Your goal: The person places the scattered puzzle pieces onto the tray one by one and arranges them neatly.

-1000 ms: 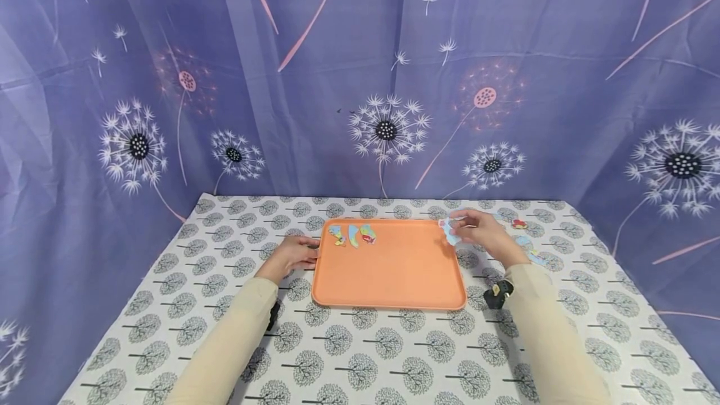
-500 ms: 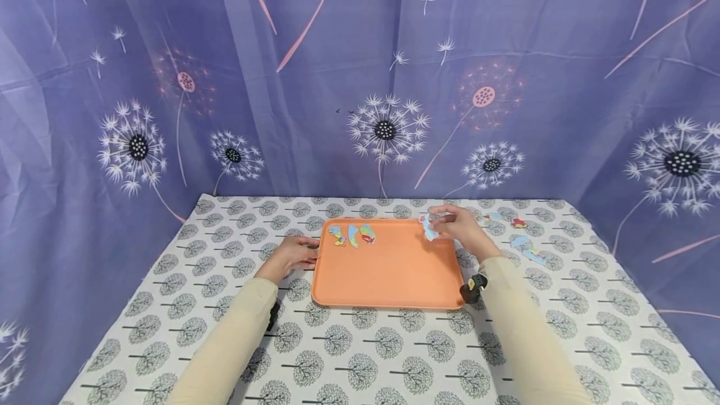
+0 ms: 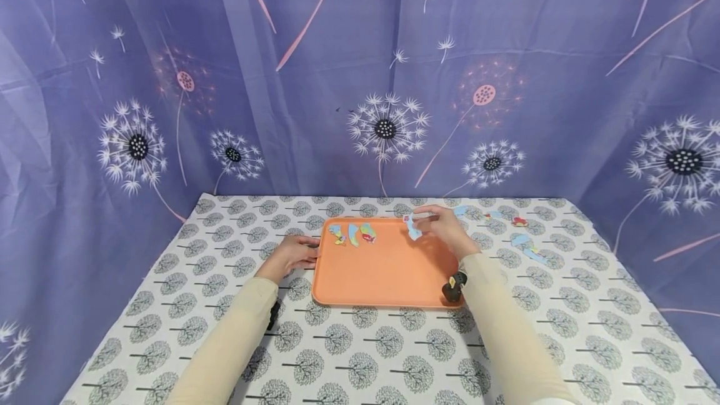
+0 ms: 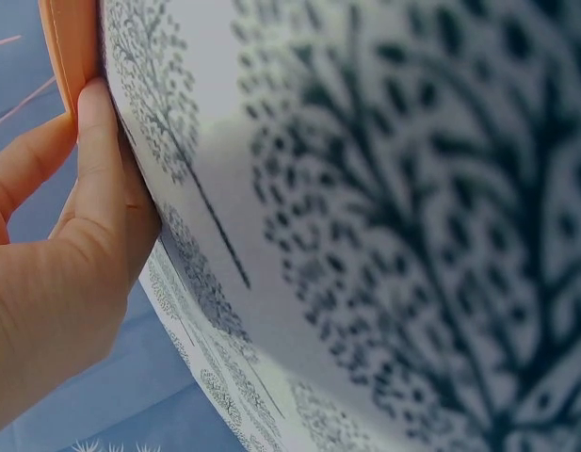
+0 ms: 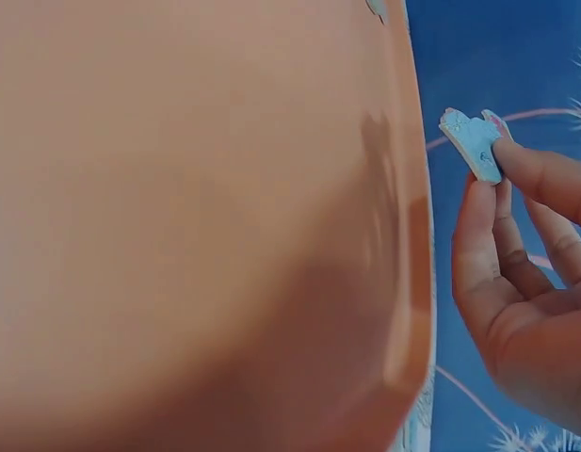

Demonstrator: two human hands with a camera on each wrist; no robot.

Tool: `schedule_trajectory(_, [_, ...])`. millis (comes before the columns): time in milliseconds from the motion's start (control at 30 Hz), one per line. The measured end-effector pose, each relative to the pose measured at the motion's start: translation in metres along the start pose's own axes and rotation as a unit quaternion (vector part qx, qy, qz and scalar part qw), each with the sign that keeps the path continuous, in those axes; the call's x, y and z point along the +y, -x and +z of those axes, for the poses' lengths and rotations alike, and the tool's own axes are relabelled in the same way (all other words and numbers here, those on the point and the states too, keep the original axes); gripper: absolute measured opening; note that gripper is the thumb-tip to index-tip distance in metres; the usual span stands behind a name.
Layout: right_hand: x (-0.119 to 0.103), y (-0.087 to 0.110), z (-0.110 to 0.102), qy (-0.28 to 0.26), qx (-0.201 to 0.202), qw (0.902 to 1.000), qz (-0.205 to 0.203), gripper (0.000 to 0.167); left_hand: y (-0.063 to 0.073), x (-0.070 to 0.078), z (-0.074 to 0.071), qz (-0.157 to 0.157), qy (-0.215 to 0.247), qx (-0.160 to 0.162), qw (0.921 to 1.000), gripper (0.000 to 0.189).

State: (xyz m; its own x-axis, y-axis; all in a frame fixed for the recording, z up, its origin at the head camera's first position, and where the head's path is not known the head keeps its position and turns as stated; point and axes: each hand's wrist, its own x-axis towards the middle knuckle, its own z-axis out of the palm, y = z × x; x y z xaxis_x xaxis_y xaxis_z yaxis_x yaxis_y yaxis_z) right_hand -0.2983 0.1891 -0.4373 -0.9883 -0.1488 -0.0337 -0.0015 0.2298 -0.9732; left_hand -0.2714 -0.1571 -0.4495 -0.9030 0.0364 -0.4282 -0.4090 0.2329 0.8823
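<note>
My right hand [image 3: 441, 230] pinches a light blue puzzle piece [image 3: 413, 228] between thumb and fingertips, above the far right part of the orange tray [image 3: 382, 274]. In the right wrist view the piece [image 5: 474, 146] has a pale cut edge and a touch of pink. My left hand [image 3: 294, 255] grips the tray's left edge, its thumb and fingers at the rim [image 4: 72, 56] in the left wrist view. Three puzzle pieces lie in a row at the tray's far left: one blue and yellow [image 3: 335, 231], a narrow blue one [image 3: 353, 235], and one with red [image 3: 368, 234].
Right of the tray, several loose pieces lie on the tree-print tablecloth [image 3: 360, 367], among them a red one [image 3: 520, 222] and blue ones [image 3: 520, 240]. A purple dandelion curtain [image 3: 304, 130] hangs behind the table.
My right hand has carried the blue piece leftward from the tray's right rim to over the tray, uncovering loose pieces on the cloth. The left hand has stayed at the tray's edge.
</note>
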Motion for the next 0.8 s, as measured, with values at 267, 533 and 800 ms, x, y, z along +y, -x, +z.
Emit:
schedule_trajectory(267, [0.004,-0.009,0.019,-0.031,-0.012,0.9993,0.018,0.043,-0.002,-0.001,-0.001,-0.003,-0.003,-0.001,1.0000,0.043])
schedule_trajectory(533, [0.000,-0.016,0.037,-0.033,-0.015,0.9984,0.043,0.045,-0.001,-0.001,-0.001,0.007,0.009,-0.005,0.9999,0.042])
schedule_trajectory(800, [0.005,-0.022,0.052,-0.051,-0.019,0.9971,0.052,0.040,-0.002,-0.002,-0.002,0.004,0.007,-0.004,1.0000,0.043])
